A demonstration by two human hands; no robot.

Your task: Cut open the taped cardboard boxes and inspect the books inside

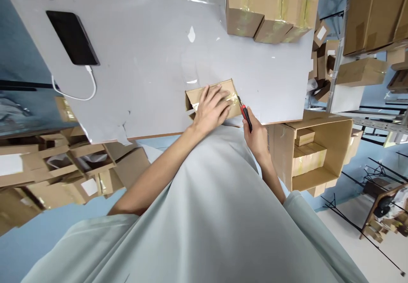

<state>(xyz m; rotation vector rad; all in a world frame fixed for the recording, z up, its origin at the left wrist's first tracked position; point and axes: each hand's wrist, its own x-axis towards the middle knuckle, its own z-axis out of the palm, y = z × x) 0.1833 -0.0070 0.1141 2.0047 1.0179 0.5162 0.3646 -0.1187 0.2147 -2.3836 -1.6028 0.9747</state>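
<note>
A small cardboard box (225, 88) lies on the grey table near its front edge, its left end partly opened and clear tape across its right part. Flat on top of it rests my left hand (211, 108), fingers stretched out and a little apart. My right hand (256, 135) is wrapped round a red and black utility knife (245, 114). The knife's tip is at the box's right end; whether it cuts into the tape is too small to tell.
Taped boxes (274, 15) stand at the table's back right. A phone (72, 38) with a white cable lies at left. Right of the table, a large open carton (341, 147) holds smaller boxes. More open boxes (79, 155) are stacked on the floor at left.
</note>
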